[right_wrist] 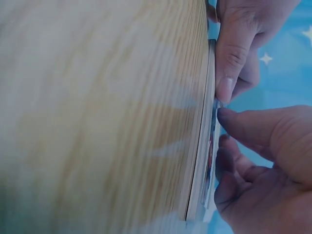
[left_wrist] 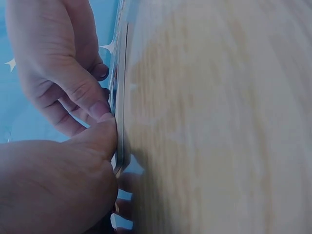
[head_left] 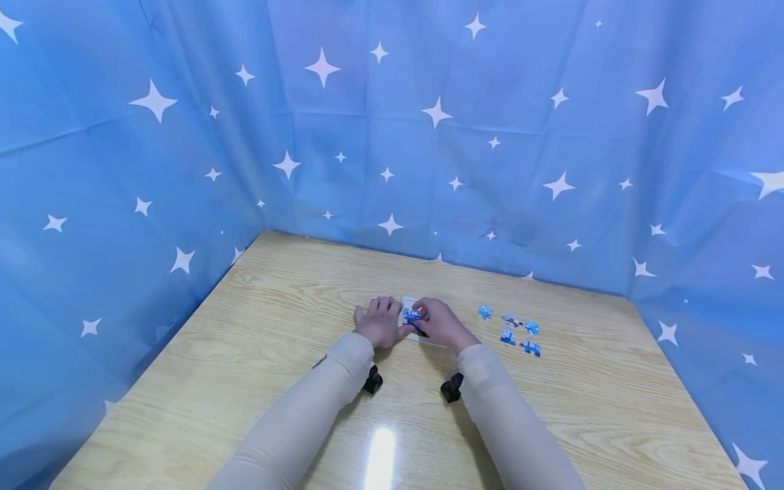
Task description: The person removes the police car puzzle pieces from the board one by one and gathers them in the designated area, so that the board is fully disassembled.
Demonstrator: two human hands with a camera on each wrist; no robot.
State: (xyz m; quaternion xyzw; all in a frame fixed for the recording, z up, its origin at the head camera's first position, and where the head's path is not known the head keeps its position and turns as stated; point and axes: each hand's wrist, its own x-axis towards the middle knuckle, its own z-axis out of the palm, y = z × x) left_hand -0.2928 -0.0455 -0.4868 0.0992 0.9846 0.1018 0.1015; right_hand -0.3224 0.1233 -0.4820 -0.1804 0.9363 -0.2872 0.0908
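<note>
A small jigsaw board (head_left: 407,299) with a pale border lies on the table between the hands. Blue picture pieces (head_left: 409,317) show inside its border. My left hand (head_left: 381,327) rests across the board's left side, fingers spread, and its thumb (left_wrist: 100,134) presses on the near edge. Over the board's right part, my right hand (head_left: 442,322) pinches a puzzle piece between thumb and curled fingers, low against the surface. Those fingers (right_wrist: 228,187) hide most of that piece. In the right wrist view the two thumbs almost meet at the board (right_wrist: 199,161).
Several loose blue jigsaw pieces (head_left: 508,335) lie on the wooden table (head_left: 588,381) to the right of the board. A blue curtain with white stars (head_left: 367,136) closes off the back and sides. Black wrist cameras (head_left: 451,388) sit under both forearms.
</note>
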